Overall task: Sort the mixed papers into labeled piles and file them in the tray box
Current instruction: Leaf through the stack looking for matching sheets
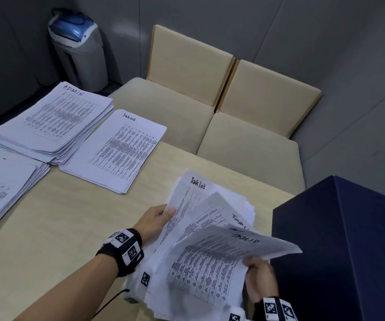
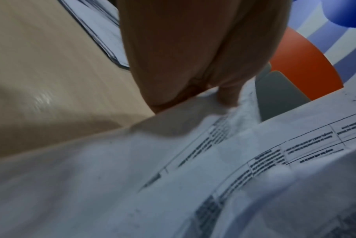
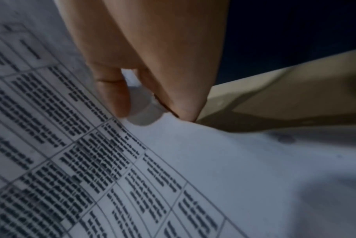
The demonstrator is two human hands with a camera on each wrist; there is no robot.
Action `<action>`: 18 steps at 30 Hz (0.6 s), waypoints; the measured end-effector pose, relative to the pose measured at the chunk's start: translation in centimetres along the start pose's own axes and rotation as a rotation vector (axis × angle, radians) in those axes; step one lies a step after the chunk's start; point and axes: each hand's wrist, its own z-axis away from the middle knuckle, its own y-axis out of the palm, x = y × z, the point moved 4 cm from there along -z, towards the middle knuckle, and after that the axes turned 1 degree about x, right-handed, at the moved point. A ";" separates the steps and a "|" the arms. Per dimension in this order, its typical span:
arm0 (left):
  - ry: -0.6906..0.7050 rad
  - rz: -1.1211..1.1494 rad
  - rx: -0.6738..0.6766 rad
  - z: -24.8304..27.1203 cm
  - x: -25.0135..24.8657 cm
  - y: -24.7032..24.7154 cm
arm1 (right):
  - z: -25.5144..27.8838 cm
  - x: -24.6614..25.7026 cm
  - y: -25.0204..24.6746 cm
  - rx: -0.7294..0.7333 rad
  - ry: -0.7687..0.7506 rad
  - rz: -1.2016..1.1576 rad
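Observation:
A loose, fanned stack of printed sheets [image 1: 200, 258] lies at the near right of the table; its visible sheets are headed "Task List". My left hand [image 1: 158, 217] grips the left edge of one sheet [image 1: 182, 200] in it; my fingers disappear under the paper [image 2: 104, 169]. My right hand [image 1: 260, 278] pinches the right edge of the lifted top sheet [image 1: 224, 258] between thumb and fingers [image 3: 116, 96]. Three sorted piles lie on the left: "ADMIN" [image 1: 54, 121], "Task List" [image 1: 117, 149] and "IT" [image 1: 1, 181]. A dark blue box [image 1: 340, 246] stands at the right.
The table [image 1: 54, 239] is light wood with bare surface between the piles and my hands. Two beige chairs [image 1: 210, 107] stand behind its far edge. A grey and blue bin [image 1: 78, 49] stands on the floor at the back left.

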 end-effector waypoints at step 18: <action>-0.020 -0.575 -0.308 -3.1 1.4 -1.9 | 1.7 0.6 2.5 0.087 0.042 0.045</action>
